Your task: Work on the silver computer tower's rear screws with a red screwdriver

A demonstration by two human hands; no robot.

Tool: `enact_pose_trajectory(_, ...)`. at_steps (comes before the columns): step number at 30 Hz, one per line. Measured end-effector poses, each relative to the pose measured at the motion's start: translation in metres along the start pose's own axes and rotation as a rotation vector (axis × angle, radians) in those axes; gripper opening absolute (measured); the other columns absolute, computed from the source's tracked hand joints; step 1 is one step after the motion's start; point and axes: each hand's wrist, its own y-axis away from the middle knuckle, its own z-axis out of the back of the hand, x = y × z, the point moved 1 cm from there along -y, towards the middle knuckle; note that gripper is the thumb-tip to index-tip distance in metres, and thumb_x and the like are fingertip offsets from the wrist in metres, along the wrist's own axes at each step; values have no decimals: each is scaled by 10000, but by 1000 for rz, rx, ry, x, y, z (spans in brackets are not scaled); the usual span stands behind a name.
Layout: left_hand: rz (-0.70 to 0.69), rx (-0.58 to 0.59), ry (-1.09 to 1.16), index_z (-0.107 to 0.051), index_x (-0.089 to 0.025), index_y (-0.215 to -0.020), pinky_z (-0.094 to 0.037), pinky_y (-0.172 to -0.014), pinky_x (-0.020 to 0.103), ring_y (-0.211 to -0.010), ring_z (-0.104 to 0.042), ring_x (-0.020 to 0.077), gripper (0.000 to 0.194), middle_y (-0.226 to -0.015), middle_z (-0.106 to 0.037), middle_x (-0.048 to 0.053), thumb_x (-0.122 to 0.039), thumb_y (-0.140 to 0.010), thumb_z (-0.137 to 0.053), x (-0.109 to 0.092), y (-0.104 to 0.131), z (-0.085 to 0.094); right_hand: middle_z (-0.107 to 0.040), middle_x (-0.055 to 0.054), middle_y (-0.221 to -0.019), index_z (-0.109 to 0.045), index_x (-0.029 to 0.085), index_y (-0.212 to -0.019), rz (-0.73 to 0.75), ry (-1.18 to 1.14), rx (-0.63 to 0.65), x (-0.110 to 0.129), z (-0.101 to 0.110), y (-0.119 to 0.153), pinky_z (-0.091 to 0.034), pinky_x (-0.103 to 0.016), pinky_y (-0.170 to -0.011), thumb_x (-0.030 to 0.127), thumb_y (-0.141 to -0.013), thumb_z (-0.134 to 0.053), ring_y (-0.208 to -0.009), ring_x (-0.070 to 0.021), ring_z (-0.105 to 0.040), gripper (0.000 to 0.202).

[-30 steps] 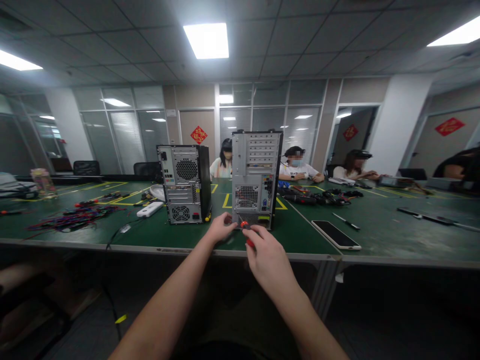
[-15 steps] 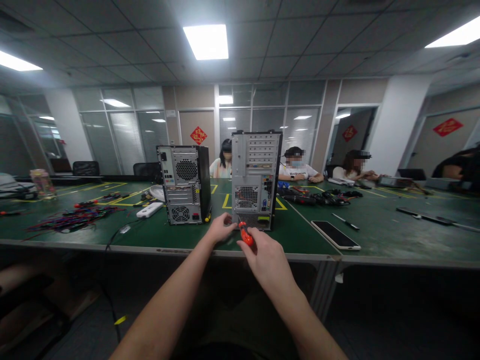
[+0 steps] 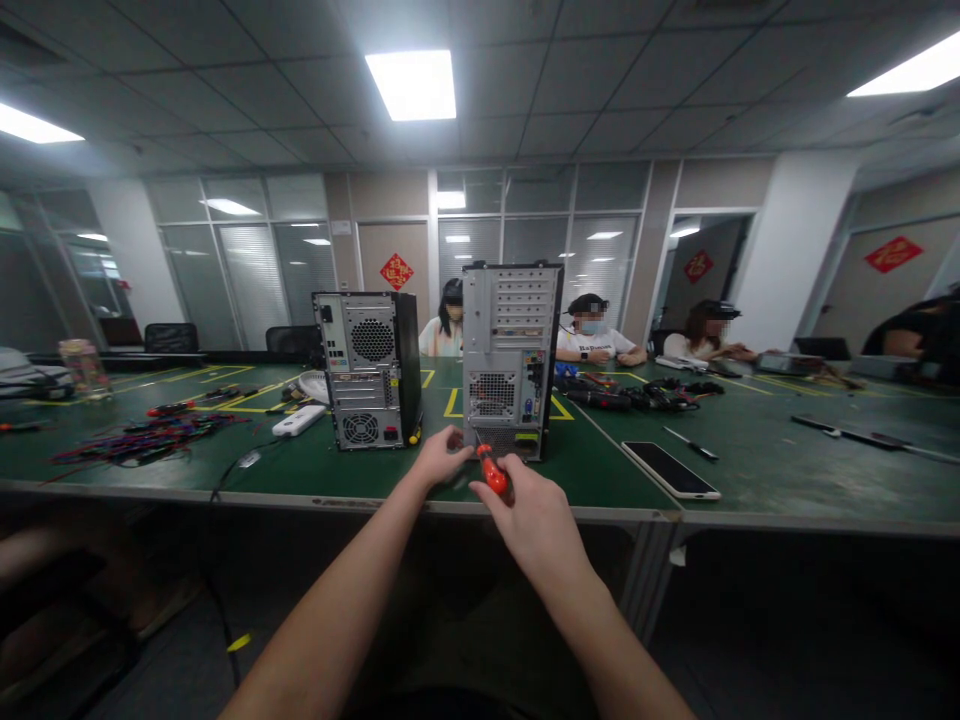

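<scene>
A tall grey computer tower (image 3: 504, 345) stands upright, its back panel with slots and ports facing me. My right hand (image 3: 536, 505) grips a screwdriver (image 3: 493, 470) by its red-and-black handle. The screwdriver slants up and left, its thin shaft reaching the tower's lower left corner; whether the tip sits in a screw is too small to tell. By that same corner is my left hand (image 3: 442, 457), thumb and fingers curved and apart, close against the case edge. Some of its fingers are hidden.
Left of it stands a shorter computer tower (image 3: 360, 370). A white power strip (image 3: 300, 420) and a tangle of thin wires (image 3: 150, 438) lie further left. On the right are a phone (image 3: 670, 470), a pen (image 3: 690, 443) and black cables (image 3: 652, 395). Several people sit across the table (image 3: 787, 480).
The screwdriver handle and my right hand have shifted very slightly. My left hand and both towers look the same.
</scene>
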Motion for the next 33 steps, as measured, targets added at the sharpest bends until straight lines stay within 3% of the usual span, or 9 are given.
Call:
enact_pose_trajectory(3, -13, 9, 16, -648, -189, -945, -512, -805, 313, -864, -658, 193, 273, -924, -726, 47, -407, -798, -722, 1, 0, 0, -702, -104, -1160, -681, 198, -1234, 90, 18, -10, -2, 0, 2, -535, -342, -831, 232, -976, -615, -948, -235, -701, 269)
enact_pose_trajectory(7, -13, 9, 16, -641, -190, -932, -506, -782, 304, -841, -652, 186, 255, -899, -719, 38, -389, -795, -724, 0, -1, 0, -629, -83, -1355, -721, 270, -1209, 202, 95, 11, -1, 0, 5, -533, -351, -905, 65, -934, -523, -1146, -249, -651, 396)
enact_pose_trajectory(9, -7, 7, 8, -637, -190, -930, -505, -785, 305, -843, -649, 187, 260, -892, -713, 37, -393, -793, -725, 0, -1, 0, -640, -85, -1335, -709, 257, -1219, 184, 79, 7, -1, 0, 5, -537, -348, -904, 77, -935, -541, -1124, -246, -660, 376)
enact_pose_trajectory(16, -13, 1, 1, -626, -196, -920, -498, -777, 308, -829, -638, 189, 286, -879, -702, 37, -433, -791, -720, 0, -1, 0, -738, -119, -1048, -691, 154, -1155, 15, -33, -106, -4, -5, -2, -556, -389, -865, 332, -948, -690, -946, -276, -719, 273)
enact_pose_trajectory(23, -32, 9, 3, -626, -202, -936, -496, -792, 311, -858, -649, 193, 280, -888, -704, 30, -429, -795, -708, 4, -2, -1, -686, -126, -1229, -684, 191, -1287, 121, -110, -57, -2, -2, 1, -553, -403, -976, 181, -949, -626, -1072, -256, -695, 344)
enact_pose_trajectory(29, -34, 4, 3, -634, -197, -936, -498, -789, 307, -843, -642, 186, 273, -877, -707, 28, -413, -790, -714, 3, -2, -1, -612, -125, -1406, -686, 206, -1327, 212, -74, 1, -6, -4, 5, -484, -441, -1110, 40, -930, -475, -1270, -255, -585, 479)
enact_pose_trajectory(33, -31, 5, 0, -642, -197, -943, -509, -799, 313, -842, -647, 187, 267, -895, -715, 34, -409, -794, -709, 0, -1, 1, -644, -137, -1368, -665, 175, -1332, 145, -108, 33, -2, -2, 4, -507, -416, -1067, 103, -947, -542, -1207, -256, -636, 410)
